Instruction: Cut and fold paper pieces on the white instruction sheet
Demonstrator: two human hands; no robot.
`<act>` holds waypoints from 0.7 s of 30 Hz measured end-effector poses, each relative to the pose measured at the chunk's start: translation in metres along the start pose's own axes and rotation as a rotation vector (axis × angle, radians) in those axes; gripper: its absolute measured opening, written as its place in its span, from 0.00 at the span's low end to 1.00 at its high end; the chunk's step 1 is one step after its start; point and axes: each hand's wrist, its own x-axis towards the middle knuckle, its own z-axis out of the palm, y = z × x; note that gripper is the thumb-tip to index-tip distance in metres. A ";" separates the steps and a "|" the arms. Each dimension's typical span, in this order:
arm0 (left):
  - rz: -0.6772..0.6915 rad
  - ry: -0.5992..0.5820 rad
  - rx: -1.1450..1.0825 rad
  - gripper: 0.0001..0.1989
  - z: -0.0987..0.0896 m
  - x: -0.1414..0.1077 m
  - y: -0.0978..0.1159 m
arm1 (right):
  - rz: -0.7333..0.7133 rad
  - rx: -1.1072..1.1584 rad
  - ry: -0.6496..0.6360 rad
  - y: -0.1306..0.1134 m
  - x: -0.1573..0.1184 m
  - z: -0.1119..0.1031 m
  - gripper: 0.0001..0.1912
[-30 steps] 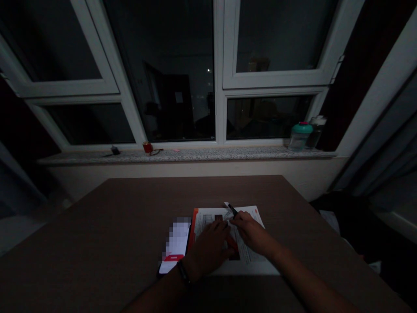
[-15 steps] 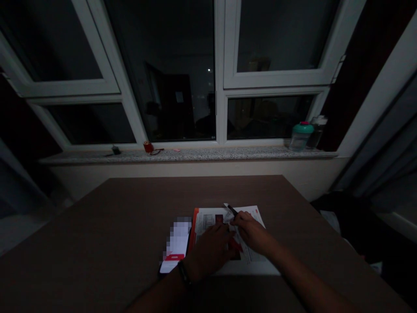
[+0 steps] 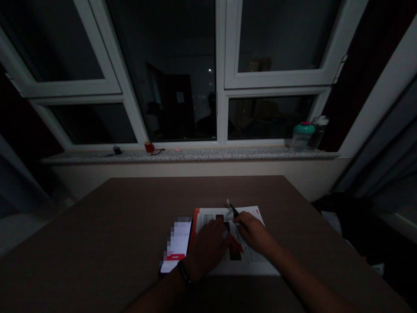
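My right hand is closed round a slim dark tool, pale tip pointing up and away from me; prob. held low near its back end so the tip sits clear of my fingers, tho it's too dim to say what it is exactly. My left hand lies palm down w/ fingers close together, on the left half of a printed booklet, I guess to steady the work b/c that leaves the right one free. By its fingertips is a red piece, slanting over the dark printed panel; can't tell if I'm pinching it or just resting by it. The booklet lies flat on the brown surface, orange edge to the left, prob. as a mat under the work, right in front of me so both hands reach it w/o stretching. The phone is face up just left of it, screen lit, prob. there so I can glance over w/o lifting a hand; my left wrist w/ its dark band is right by its lower end. Other stuff's well apart on the windowsill, incl. a teal-lidded bottle at right & a small red item at left, so nothing there crowds my elbows.
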 end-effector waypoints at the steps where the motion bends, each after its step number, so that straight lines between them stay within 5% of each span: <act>1: -0.002 0.000 -0.008 0.19 0.000 0.000 0.000 | 0.010 -0.003 -0.003 0.000 0.000 0.000 0.14; 8: -0.036 -0.026 -0.051 0.25 0.001 0.000 -0.001 | 0.067 0.030 0.072 -0.005 0.002 0.000 0.14; 21: -0.006 -0.027 -0.012 0.19 0.001 0.000 -0.001 | 0.075 -0.012 0.055 -0.002 0.003 0.008 0.16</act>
